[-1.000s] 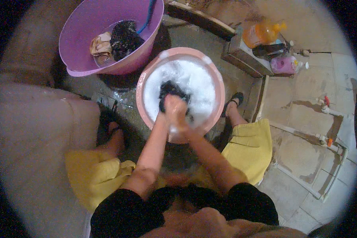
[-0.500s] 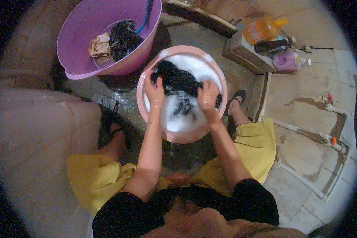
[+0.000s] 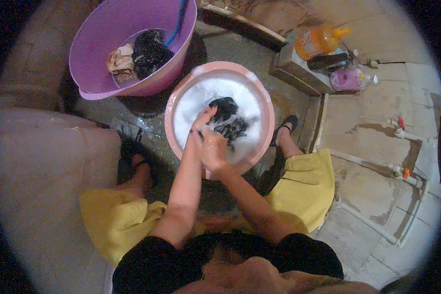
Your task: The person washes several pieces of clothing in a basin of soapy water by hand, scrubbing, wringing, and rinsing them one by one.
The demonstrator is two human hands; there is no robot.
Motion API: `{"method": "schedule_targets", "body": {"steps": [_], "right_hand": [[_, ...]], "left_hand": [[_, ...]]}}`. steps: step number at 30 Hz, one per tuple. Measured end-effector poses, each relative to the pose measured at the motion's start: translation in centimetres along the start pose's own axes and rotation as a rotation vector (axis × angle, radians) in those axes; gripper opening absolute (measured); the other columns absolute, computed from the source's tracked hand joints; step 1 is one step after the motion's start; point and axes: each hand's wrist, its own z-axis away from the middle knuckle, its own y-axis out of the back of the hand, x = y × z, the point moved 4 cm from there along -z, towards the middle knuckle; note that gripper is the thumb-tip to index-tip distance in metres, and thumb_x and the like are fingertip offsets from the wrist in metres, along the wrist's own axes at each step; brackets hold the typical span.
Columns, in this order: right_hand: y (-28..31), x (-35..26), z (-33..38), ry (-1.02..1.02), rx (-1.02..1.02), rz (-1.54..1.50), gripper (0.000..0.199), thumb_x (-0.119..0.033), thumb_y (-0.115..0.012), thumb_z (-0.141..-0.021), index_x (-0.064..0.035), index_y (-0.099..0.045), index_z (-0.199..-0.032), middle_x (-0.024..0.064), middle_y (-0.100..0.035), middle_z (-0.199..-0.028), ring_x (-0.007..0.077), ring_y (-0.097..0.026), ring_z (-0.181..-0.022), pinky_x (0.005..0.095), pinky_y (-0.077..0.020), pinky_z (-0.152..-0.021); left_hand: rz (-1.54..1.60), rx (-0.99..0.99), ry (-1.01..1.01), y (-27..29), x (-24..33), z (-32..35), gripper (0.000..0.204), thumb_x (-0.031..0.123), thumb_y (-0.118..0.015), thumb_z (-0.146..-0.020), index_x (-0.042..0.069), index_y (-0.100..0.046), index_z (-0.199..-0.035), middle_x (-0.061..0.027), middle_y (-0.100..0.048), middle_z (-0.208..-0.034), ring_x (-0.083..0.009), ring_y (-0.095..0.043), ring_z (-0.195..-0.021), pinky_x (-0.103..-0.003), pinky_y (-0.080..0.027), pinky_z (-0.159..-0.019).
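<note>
A pink round basin full of white suds stands on the floor in front of me. Inside it, a wet black cloth is bunched up, its lower part spread under the foam. My left hand grips the bunched cloth near the basin's middle, its fingers partly hidden. Curled against the left wrist is my right hand, fingers closed; a small dark bit shows beside them, but what they hold is hidden.
A large purple tub at the far left holds a dark cloth, a beige cloth and a blue hose. Orange and pink containers stand on a ledge. Pipes with taps run along the right wall.
My right hand has moved left and nearer to me, from the cloth's right end to my left wrist. The cloth, stretched across the basin before, is now bunched by my left hand.
</note>
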Motion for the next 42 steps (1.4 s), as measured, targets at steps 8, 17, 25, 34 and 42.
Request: {"method": "schedule_targets", "body": {"steps": [8, 17, 25, 34, 42], "right_hand": [[1.1, 8.9, -3.4, -0.411, 0.147, -0.111, 0.036, -0.030, -0.053, -0.085, 0.0032, -0.064, -0.077, 0.0220, -0.063, -0.075, 0.0352, -0.062, -0.069, 0.0442, -0.0456, -0.064], [-0.9, 14.9, -8.2, -0.243, -0.304, 0.092, 0.047, -0.029, -0.029, -0.094, 0.0019, -0.059, -0.075, 0.0240, -0.062, -0.081, 0.0433, -0.059, -0.075, 0.0508, -0.0448, -0.071], [1.1, 16.5, -5.8, -0.007, 0.174, 0.194, 0.042, -0.025, -0.054, -0.085, 0.0005, -0.050, -0.119, 0.0245, -0.060, -0.098, 0.0392, -0.057, -0.092, 0.0446, -0.0444, -0.082], [-1.3, 2.4, -0.2, 0.132, -0.145, 0.041, 0.024, -0.022, -0.062, -0.078, -0.0040, -0.061, -0.093, 0.0166, -0.061, -0.082, 0.0317, -0.059, -0.075, 0.0405, -0.0470, -0.067], [1.1, 9.7, -6.5, -0.421, 0.061, -0.184, 0.033, -0.033, -0.053, -0.085, -0.0013, -0.062, -0.078, 0.0181, -0.059, -0.074, 0.0385, -0.054, -0.070, 0.0486, -0.0419, -0.066]], "left_hand": [[0.245, 0.261, 0.097, -4.0, -6.2, -1.6, 0.047, 0.040, -0.035, -0.094, 0.000, -0.056, -0.108, -0.0134, -0.060, -0.094, -0.0230, -0.057, -0.086, -0.038, -0.048, -0.075], [0.185, 0.107, -0.004, -4.0, 1.5, 0.9, 0.037, 0.038, -0.047, -0.093, 0.003, -0.056, -0.099, -0.0064, -0.060, -0.086, -0.0187, -0.058, -0.078, -0.032, -0.049, -0.064], [-0.603, 0.438, -0.587, 4.4, 2.2, -1.8, 0.035, 0.016, -0.061, -0.085, 0.004, -0.051, -0.117, -0.0091, -0.059, -0.108, -0.0167, -0.058, -0.081, -0.028, -0.047, -0.074], [0.357, 0.093, 0.166, 2.5, -1.9, -0.8, 0.053, 0.048, -0.062, -0.082, 0.002, -0.060, -0.108, -0.0111, -0.061, -0.103, -0.0254, -0.057, -0.094, -0.035, -0.045, -0.084], [0.304, 0.217, -0.065, -4.3, -1.6, -0.1, 0.032, 0.028, -0.052, -0.091, 0.002, -0.056, -0.108, -0.0083, -0.059, -0.095, -0.0188, -0.055, -0.086, -0.034, -0.047, -0.078]]}}
